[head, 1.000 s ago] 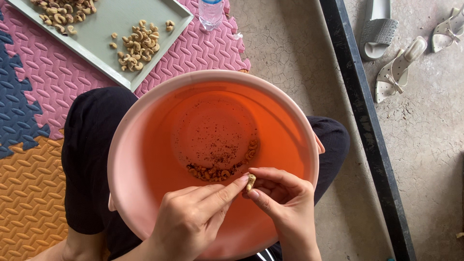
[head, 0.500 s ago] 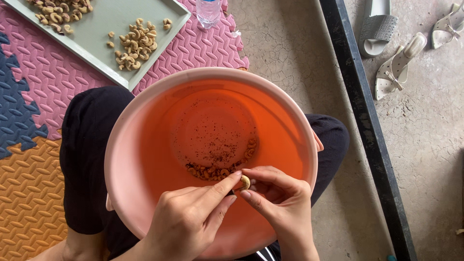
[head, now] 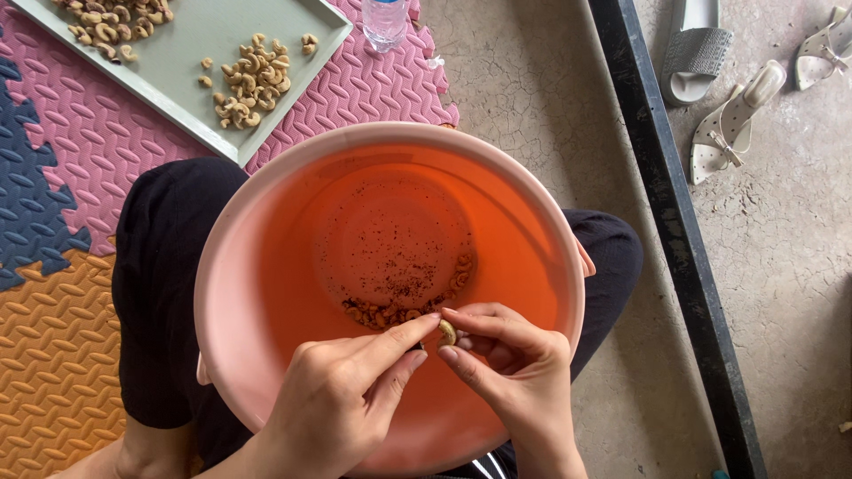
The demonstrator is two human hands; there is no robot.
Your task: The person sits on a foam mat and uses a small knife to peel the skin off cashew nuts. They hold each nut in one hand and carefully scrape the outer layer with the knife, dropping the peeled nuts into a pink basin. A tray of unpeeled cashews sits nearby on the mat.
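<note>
A large pink basin (head: 266, 231) rests on my lap, with brown skin flakes and a few nut pieces (head: 399, 306) on its bottom. Over its near side my two hands meet. My right hand (head: 510, 368) pinches a small pale cashew nut (head: 447, 333) between thumb and fingers. My left hand (head: 342, 404) presses its index finger and thumb against the same nut, with something small and dark at the thumb tip. Beyond the basin lies a pale green tray (head: 200, 40) holding piles of peeled cashews (head: 248, 80).
Pink, blue and orange foam mats (head: 53, 266) cover the floor at left. A clear plastic bottle (head: 384, 19) stands by the tray's corner. A dark metal rail (head: 666, 222) crosses the concrete floor at right, with light sandals (head: 728, 89) beyond it.
The hands have stayed over the basin's near side. The nut has been turned slightly between the fingertips and the fingers have shifted on it.
</note>
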